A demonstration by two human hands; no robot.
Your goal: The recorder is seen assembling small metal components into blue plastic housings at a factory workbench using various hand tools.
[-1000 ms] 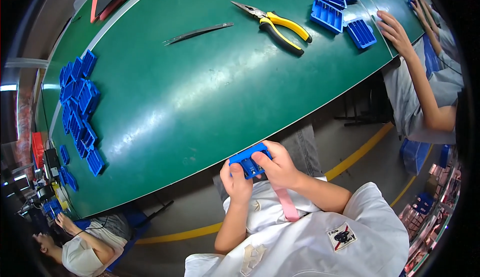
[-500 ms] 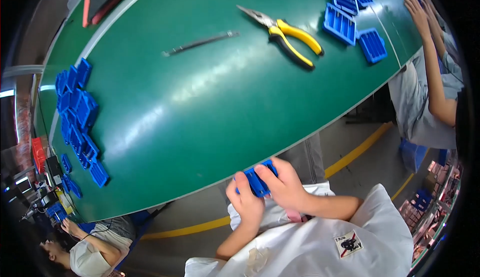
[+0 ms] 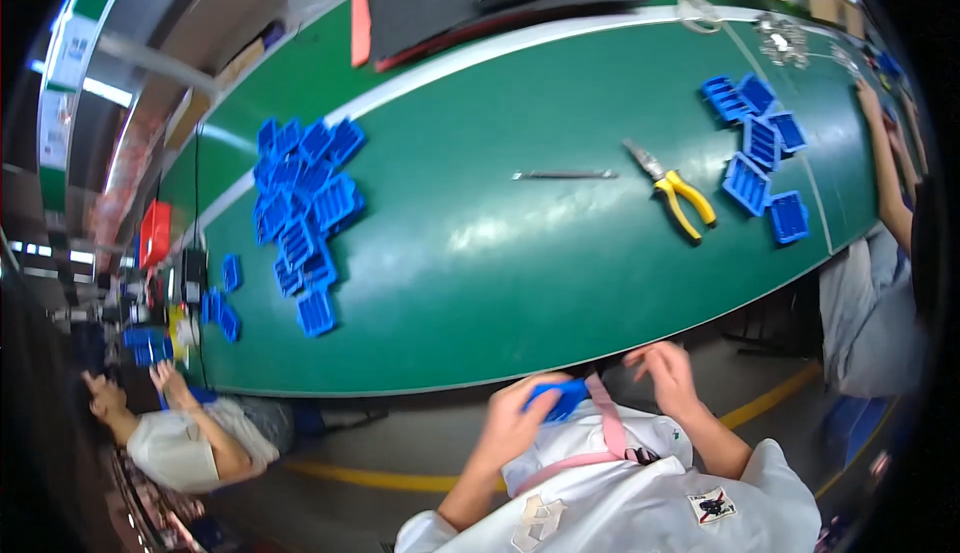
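Our left hand is curled shut, forearm bent up from the lower edge toward our chest. Our right hand hangs beside it, apart, fingers loosely spread and holding nothing, wrist raised.

Right hand now off the blue plastic part and open just beside it, part left in the left hand alone, both earlier clasping it together.

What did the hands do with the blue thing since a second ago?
The right hand let go of the blue plastic tray piece and lifted away, open. The left hand kept holding it, close to the chest. The yellow-handled pliers stayed on the green table.
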